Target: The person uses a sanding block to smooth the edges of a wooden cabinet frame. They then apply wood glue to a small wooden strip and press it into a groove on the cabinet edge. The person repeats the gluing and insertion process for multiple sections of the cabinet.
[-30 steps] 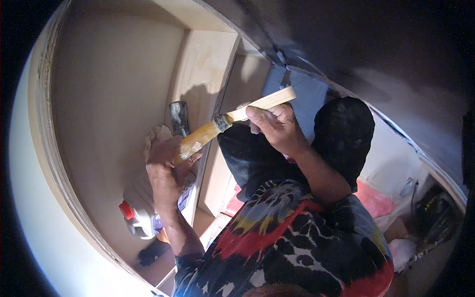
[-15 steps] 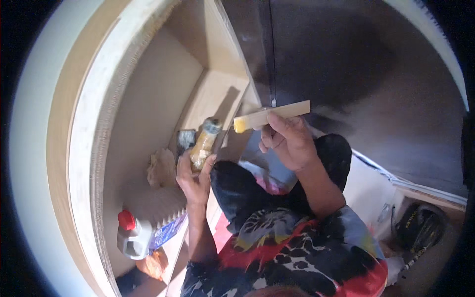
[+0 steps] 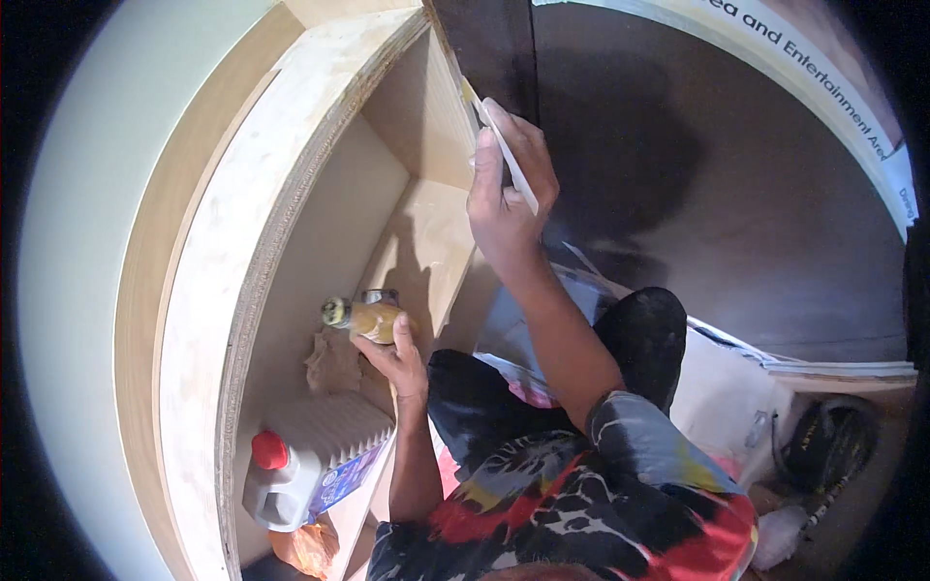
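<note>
A clear bottle of yellowish, glue-like stuff is in my left hand, the fingers wrapped round its body. Its dark, crusted neck points left, over the inside of the wooden cabinet. My right hand is raised ahead and grips a thin, flat, pale strip between thumb and fingers. The strip is seen nearly edge-on. Its yellow-smeared end lies at the front edge of the cabinet's upright panel; whether it touches cannot be made out.
Inside the cabinet are a small dark container, a crumpled brown cloth or paper, a red-capped jug and an orange plastic bag. A dark panel stands ahead. At the right lies a black bag-like thing.
My right hand has moved forward and up with the strip, turning it from nearly level to steep. My left hand has tipped the bottle, so its neck points left instead of ahead.
</note>
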A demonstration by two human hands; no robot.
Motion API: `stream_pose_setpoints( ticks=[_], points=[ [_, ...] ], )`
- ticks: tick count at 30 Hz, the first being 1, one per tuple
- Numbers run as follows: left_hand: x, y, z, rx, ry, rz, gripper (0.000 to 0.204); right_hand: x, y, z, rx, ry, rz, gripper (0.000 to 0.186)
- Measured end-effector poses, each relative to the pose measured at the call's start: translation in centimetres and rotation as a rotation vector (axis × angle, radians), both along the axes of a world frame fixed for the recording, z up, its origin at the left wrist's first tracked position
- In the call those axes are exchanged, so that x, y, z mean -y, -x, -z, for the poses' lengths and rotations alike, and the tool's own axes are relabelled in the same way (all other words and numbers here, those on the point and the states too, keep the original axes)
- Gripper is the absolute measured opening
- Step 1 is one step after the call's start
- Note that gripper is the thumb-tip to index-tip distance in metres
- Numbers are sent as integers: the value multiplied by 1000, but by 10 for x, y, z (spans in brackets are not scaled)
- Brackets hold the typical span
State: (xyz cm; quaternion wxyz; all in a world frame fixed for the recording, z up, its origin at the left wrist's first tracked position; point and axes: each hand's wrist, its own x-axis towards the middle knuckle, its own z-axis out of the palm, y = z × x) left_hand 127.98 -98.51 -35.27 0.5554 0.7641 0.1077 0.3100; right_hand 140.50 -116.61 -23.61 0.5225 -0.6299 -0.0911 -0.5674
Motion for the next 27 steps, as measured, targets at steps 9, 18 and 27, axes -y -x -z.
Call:
stream_pose_setpoints(
  ticks=[9, 18, 27],
  points=[
    [-6, -2, 10, -36, -23, 31, 53, -7, -16, 1, 2, 40, 33, 28],
    [-9, -3, 13, -21, -28, 29, 59, -18, -8, 5, -96, 113, 108, 27],
    [-6, -3, 8, -36, 3, 71, 55, -18, -15, 13, -123, 89, 98, 27]
  ],
)
